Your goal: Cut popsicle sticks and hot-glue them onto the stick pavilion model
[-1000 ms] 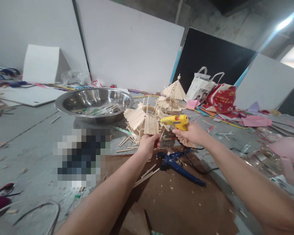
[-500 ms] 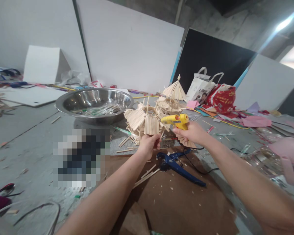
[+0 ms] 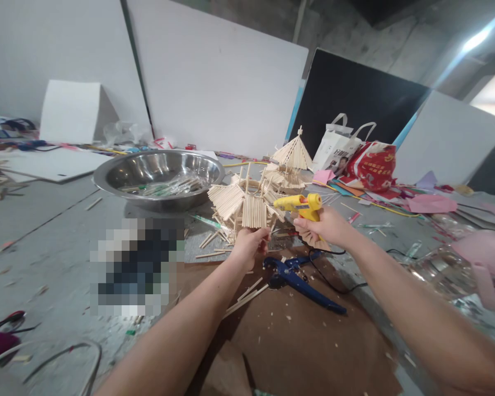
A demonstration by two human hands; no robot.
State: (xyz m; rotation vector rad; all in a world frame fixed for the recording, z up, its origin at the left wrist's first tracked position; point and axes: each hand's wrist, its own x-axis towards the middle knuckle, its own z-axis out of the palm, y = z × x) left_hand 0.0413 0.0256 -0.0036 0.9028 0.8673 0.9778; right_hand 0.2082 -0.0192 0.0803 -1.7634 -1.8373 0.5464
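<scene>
My left hand (image 3: 247, 246) is closed on the lower edge of a small panel of glued wooden sticks (image 3: 254, 211), held upright. My right hand (image 3: 325, 225) grips a yellow glue gun (image 3: 300, 204) whose nozzle points left, a short way from the panel's right edge. Behind the panel stands a wooden stick model (image 3: 272, 184) with a pointed roof (image 3: 293, 153) and loose stick panels around it.
A large steel bowl (image 3: 159, 177) with sticks inside sits at the back left. Blue pliers (image 3: 301, 279) lie on brown cardboard (image 3: 305, 341) below my hands. Red and white bags (image 3: 357, 154) and pink paper (image 3: 431, 204) lie to the right. White boards lean against the wall.
The glue gun in my right hand has drawn slightly right, away from the stick panel. My left hand keeps the panel still.
</scene>
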